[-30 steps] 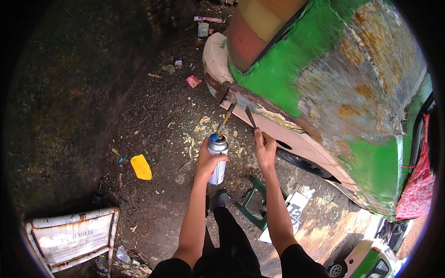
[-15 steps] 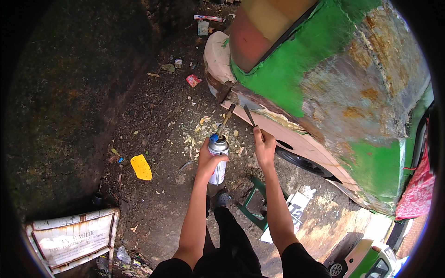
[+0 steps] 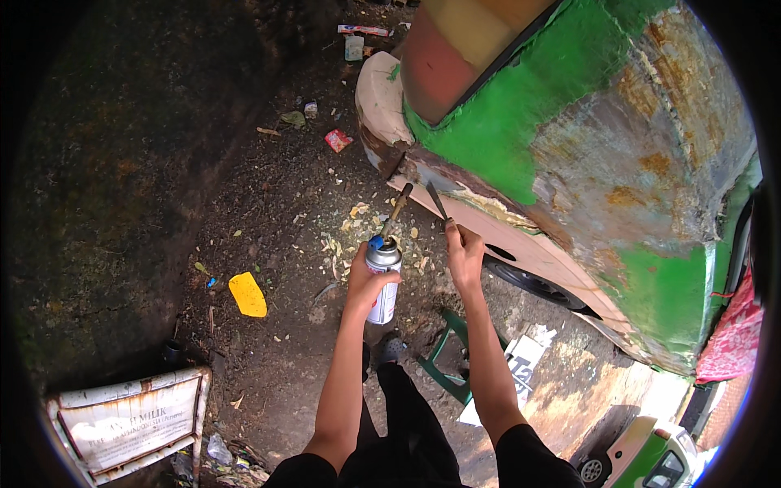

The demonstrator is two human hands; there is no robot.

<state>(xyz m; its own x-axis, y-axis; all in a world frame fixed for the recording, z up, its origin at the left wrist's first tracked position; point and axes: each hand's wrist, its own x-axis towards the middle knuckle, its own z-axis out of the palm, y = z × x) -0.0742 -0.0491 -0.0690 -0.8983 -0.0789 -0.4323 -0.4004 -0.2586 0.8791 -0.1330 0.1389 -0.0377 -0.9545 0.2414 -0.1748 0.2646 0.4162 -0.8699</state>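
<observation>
My left hand (image 3: 368, 281) is wrapped round the silver-topped gas can of a blowtorch (image 3: 384, 293). The torch's blue fitting sits on the can, and its metal nozzle points up toward the vehicle's lower edge. In my right hand (image 3: 465, 259) is a thin scraper (image 3: 437, 200), gripped by its handle with the dark blade pointing up and left. Blade and nozzle end just short of, or at, the peeling strip (image 3: 488, 203) along the car body (image 3: 569, 154); contact cannot be made out. The body carries green paint, bare grey metal and rust. No flame is visible.
Paint flakes (image 3: 354, 228) litter the dirt ground. A green stool (image 3: 443, 378) stands near my feet, beside a white printed sheet (image 3: 529, 358). A yellow plastic piece (image 3: 247, 294) lies to the left, with a rusty white sign (image 3: 130, 419) lower left. Another green-and-white car (image 3: 651, 459) is lower right.
My hands, the blowtorch and the scraper hold nearly the same position. The view has shifted very slightly.
</observation>
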